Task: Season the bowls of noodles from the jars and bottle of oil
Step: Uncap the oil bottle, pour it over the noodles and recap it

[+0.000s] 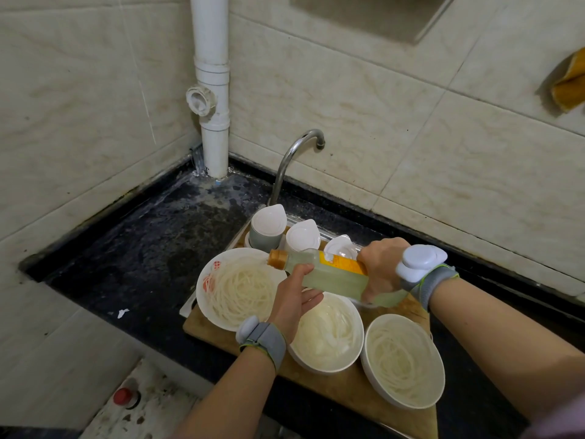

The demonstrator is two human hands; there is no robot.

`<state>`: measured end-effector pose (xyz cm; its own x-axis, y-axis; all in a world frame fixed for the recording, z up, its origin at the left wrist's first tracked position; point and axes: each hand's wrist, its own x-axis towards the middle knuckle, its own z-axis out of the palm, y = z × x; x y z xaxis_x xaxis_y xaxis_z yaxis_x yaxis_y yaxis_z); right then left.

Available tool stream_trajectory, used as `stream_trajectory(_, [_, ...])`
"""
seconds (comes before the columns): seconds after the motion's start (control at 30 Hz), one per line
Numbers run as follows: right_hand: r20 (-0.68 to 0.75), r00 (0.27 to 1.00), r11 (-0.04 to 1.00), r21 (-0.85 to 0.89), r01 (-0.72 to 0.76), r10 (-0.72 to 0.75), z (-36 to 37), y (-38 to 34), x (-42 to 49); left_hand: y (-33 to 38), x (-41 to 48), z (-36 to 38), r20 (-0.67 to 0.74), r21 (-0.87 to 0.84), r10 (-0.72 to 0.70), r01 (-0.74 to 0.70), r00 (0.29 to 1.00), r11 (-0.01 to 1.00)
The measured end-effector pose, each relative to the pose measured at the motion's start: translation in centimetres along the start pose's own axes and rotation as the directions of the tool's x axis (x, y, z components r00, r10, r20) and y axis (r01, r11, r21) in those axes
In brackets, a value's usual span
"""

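So the person had the oil bottle (329,274) lying almost flat over the bowls, brown cap (278,259) pointing to about 9 o'clock and sitting right over the far rim of the left bowl (221,315). Right hand (381,269) was wrapped around the fat end, fingers curled tight around the yellow label. Left hand (292,296) came up from 6 o'clock under the neck, thumb pressed on the bottle's near side, the other fingers loosely together and stretched out underneath. Couldn't tell if the cap was on tight or loosened.

Three white bowls of plain noodles sat on a wooden board (348,388): the left one, a middle bowl (329,337) directly below the bottle, and a right bowl (403,359) at roughly 5 o'clock from it. Three lidded jars (269,226) were lined up just behind the bowls, at 12 o'clock, near the curved tap (291,156). Both wrists wore grey straps with white pucks.
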<state>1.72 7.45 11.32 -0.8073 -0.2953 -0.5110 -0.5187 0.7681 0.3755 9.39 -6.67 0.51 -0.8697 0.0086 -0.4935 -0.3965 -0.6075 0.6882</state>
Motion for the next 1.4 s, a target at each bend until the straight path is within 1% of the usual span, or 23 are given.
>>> stream_trajectory(0.2, [0.015, 1.0, 0.992, 0.125, -0.008, 0.007, 1.1, 0.1, 0.0, 0.4, -0.2, 0.1, -0.011, 0.063, 0.034, -0.033, 0.999, 0.997])
stream_trajectory(0.43, [-0.046, 0.999, 0.969, 0.246, 0.001, 0.01, 1.7, 0.3, -0.5, 1.4, -0.6, 0.7, -0.001, 0.158, 0.121, -0.12, 0.993, 0.98])
stream_trajectory(0.53, [-0.067, 0.997, 0.937, 0.349, -0.007, 0.032, 1.8, 0.7, -0.9, 2.3, -0.6, 1.3, 0.04, 0.159, 0.178, -0.183, 0.983, 0.97])
stream_trajectory(0.67, [-0.116, 0.992, 0.873, 0.488, 0.01, 0.054, 2.1, 1.3, -1.2, 3.6, -1.0, 2.4, 0.145, 0.153, 0.257, -0.278, 0.955, 0.948])
stream_trajectory(0.83, [-0.167, 0.982, 0.73, 0.682, 0.05, 0.088, 2.3, 2.0, -1.6, 5.7, -0.3, 3.9, 0.211, 0.177, 0.314, -0.352, 0.926, 0.919])
stream_trajectory(0.93, [-0.193, 0.974, 0.658, 0.75, 0.071, 0.116, 2.4, 2.4, -2.2, 7.0, -0.2, 5.4, 0.275, 0.215, 0.336, -0.398, 0.901, 0.892])
stream_trajectory(1.03, [-0.203, 0.976, 0.581, 0.805, 0.117, 0.084, 2.5, 2.4, -2.6, 7.8, -0.3, 6.2, 0.347, 0.24, 0.34, -0.433, 0.874, 0.869])
stream_trajectory(1.13, [-0.205, 0.974, 0.493, 0.86, 0.133, 0.095, 3.4, 2.4, -3.1, 8.1, -0.3, 7.5, 0.4, 0.259, 0.329, -0.449, 0.856, 0.855])
stream_trajectory(1.23, [-0.218, 0.972, 0.467, 0.871, 0.154, 0.085, 4.5, 2.0, -3.4, 8.0, -0.4, 7.6, 0.411, 0.325, 0.325, -0.47, 0.852, 0.82])
stream_trajectory(1.3, [-0.187, 0.979, 0.435, 0.891, 0.132, 0.086, 5.6, 2.2, -3.7, 7.7, -0.4, 7.7, 0.408, 0.362, 0.327, -0.479, 0.853, 0.8])
stream_trajectory(1.33, [-0.155, 0.983, 0.383, 0.918, 0.105, 0.101, 6.0, 2.5, -3.9, 7.6, -0.5, 7.8, 0.401, 0.371, 0.33, -0.481, 0.855, 0.794])
stream_trajectory(1.37, [-0.116, 0.985, 0.281, 0.957, 0.076, 0.129, 6.4, 2.9, -4.1, 7.6, -0.5, 7.9, 0.397, 0.388, 0.334, -0.486, 0.855, 0.783])
stream_trajectory(1.4, [-0.073, 0.984, 0.111, 0.992, 0.056, 0.16, 6.6, 3.3, -4.4, 7.6, -0.5, 8.0, 0.398, 0.414, 0.339, -0.497, 0.853, 0.763])
